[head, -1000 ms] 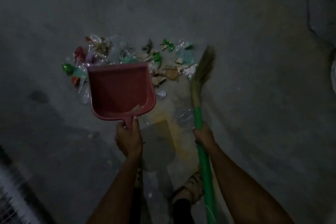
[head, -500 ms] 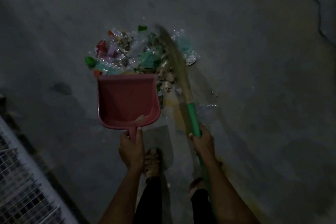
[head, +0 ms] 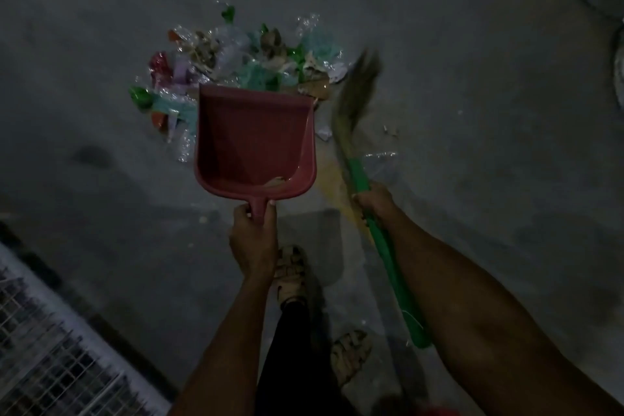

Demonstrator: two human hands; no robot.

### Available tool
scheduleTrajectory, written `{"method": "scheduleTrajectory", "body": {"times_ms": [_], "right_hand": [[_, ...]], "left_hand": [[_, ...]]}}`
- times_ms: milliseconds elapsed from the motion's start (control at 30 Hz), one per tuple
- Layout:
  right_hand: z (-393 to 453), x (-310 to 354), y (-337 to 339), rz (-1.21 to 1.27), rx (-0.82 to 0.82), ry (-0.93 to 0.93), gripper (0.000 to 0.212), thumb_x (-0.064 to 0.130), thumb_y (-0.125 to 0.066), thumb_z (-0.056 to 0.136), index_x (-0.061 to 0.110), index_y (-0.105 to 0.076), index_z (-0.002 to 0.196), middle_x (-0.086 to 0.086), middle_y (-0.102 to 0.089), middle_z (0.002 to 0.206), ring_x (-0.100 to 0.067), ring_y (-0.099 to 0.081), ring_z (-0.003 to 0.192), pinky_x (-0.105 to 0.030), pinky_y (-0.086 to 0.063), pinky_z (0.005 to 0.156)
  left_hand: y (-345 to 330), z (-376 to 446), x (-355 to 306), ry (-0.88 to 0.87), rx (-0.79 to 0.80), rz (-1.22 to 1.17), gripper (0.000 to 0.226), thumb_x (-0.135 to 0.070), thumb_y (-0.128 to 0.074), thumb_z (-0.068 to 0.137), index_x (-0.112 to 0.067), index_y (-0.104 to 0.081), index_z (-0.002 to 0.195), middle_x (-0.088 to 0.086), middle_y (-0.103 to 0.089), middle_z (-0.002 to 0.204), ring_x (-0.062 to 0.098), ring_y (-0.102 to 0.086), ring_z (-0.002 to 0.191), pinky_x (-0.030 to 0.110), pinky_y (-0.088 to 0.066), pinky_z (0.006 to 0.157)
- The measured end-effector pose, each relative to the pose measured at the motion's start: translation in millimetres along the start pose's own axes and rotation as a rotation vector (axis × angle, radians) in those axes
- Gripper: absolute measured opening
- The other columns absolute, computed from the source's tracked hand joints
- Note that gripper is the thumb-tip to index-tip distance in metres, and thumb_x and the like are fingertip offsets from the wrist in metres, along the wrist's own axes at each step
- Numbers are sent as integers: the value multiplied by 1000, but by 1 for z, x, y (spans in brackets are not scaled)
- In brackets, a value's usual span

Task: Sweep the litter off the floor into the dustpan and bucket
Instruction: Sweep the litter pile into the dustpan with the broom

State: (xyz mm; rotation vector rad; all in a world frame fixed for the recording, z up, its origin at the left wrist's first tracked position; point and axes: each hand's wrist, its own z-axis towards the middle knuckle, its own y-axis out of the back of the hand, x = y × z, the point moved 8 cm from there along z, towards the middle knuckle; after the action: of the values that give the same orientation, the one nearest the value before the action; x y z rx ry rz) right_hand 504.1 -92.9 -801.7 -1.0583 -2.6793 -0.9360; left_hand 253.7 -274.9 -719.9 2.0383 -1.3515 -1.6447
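Moved: broom (head: 355,101) bristles swung from amid litter (head: 243,57) to dustpan's (head: 253,142) right.
Left hand (head: 254,240): gripped dustpan handle.
Right hand (head: 374,203): gripped green broomstick.

Single head-worn view, looking steeply down and forward from standing height at a dim concrete floor (head: 472,111). Forearms and sandalled feet (head: 292,272) near, at the bottom edge; litter pile (head: 243,57) farther. Possibly tilted slightly left; blur and darkness obscure detail.
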Motion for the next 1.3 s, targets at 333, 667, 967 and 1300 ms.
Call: {"method": "scheduleTrajectory", "body": {"times_ms": [333,667,967,1300], "right_hand": [[-70,-83,8,50,-81,137,63,17,-66,76,29,-59,138,-10,-71,107,-30,-69,80,-39,-61,68],[-66,-193,25,22,-244,-160,57,31,-58,70,14,-61,124,-17,-71,100,-38,-71,83,-51,-62,72],[-99,-133,-28,-183,14,99,56,27,-62,78,35,-56,134,-9,-70,104,-32,-69,85,-36,-55,66],[-124,-146,2,-116,-262,64,54,24,-63,84,27,-54,138,-11,-69,108,-33,-67,93,-42,-59,78]], "left_hand": [[-8,-71,28,-22,43,23,37,-54,-62,85,-18,-61,94,-1,-65,83,22,-64,74,37,-54,66],[-5,-109,53,-12,72,54,37,-55,-61,85,-20,-60,95,2,-65,87,23,-63,80,38,-52,71],[4,-115,69,36,11,48,40,-55,-61,85,-16,-59,94,2,-66,84,23,-64,76,36,-52,68],[4,-108,53,38,-41,47,35,-51,-63,86,-18,-59,95,0,-64,84,22,-62,76,35,-51,68]]}}
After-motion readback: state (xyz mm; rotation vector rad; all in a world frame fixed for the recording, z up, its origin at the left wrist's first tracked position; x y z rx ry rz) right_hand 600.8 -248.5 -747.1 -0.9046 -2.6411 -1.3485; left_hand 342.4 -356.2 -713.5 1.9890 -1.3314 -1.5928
